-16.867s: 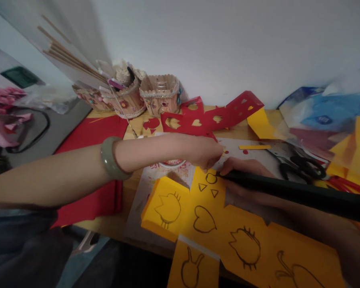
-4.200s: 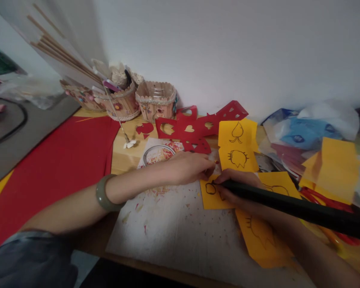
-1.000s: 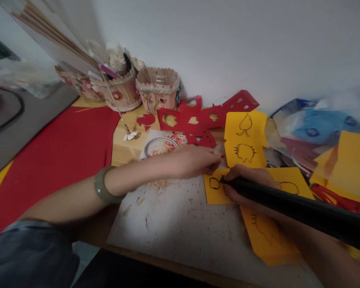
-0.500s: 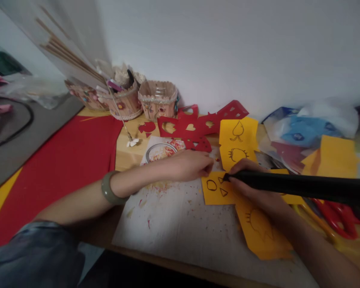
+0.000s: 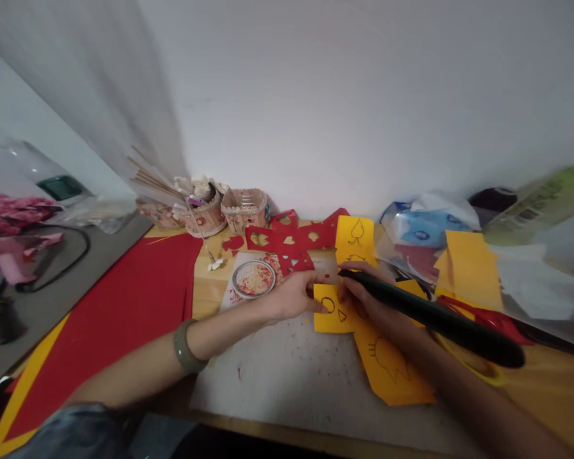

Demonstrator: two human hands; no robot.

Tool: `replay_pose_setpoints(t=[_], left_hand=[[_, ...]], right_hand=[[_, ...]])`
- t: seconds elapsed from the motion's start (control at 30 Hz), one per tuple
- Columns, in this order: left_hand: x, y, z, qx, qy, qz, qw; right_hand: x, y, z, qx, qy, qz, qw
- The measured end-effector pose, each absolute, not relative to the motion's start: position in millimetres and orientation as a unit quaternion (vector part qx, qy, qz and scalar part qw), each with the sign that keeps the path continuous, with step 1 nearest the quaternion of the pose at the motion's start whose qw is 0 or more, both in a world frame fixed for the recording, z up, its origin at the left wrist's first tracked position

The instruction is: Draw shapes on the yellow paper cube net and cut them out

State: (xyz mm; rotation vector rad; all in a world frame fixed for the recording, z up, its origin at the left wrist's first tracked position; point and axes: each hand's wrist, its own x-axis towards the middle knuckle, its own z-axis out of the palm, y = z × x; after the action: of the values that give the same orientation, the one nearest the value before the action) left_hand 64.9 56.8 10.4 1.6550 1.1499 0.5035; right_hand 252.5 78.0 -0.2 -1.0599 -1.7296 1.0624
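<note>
Yellow paper (image 5: 329, 324) with a circle and triangle drawn in black lies on the white board (image 5: 268, 376). At its left edge is my left hand (image 5: 294, 294), thumb and fingers apart, fingertips near the paper's corner. My right hand (image 5: 370, 296) is closed around a thick black marker (image 5: 430, 315), its tip by the paper's upper edge. Beneath that hand, the lower yellow paper part (image 5: 387, 376) carries a spiky outline. Another yellow part (image 5: 354, 233), with a leaf-like drawing, extends behind. Red cut-out paper (image 5: 289, 241) with heart-shaped holes lies behind my hands.
A round tin (image 5: 254, 279) of red and yellow scraps sits left of centre. Decorated baskets (image 5: 245, 210) stand by the wall. Red sheets (image 5: 119, 319) lie left; red-handled scissors (image 5: 488, 319) and a tissue pack (image 5: 423, 226) are right.
The view has shifted, showing more wall and the left and right sides. My left thumb and fingers have spread apart. The marker's rear end has swung lower and is now in view.
</note>
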Motion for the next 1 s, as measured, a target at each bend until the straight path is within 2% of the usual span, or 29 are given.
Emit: replay_pose_setpoints(t=[0.13, 0.3, 1.0], left_hand=[[62.6, 56.7, 3.7, 0.660, 0.431, 0.232, 0.570], [59.0, 60.0, 0.9, 0.649, 0.405, 0.243, 0.597], [57.6, 65.2, 3.5, 0.615, 0.392, 0.254, 0.635]], right_hand=[[247.1, 81.7, -4.6, -0.408, -0.657, 0.483, 0.412], [245.7, 84.2, -5.5, -0.393, -0.639, 0.512, 0.419], [249.4, 86.3, -11.9, -0.369, -0.659, 0.522, 0.396]])
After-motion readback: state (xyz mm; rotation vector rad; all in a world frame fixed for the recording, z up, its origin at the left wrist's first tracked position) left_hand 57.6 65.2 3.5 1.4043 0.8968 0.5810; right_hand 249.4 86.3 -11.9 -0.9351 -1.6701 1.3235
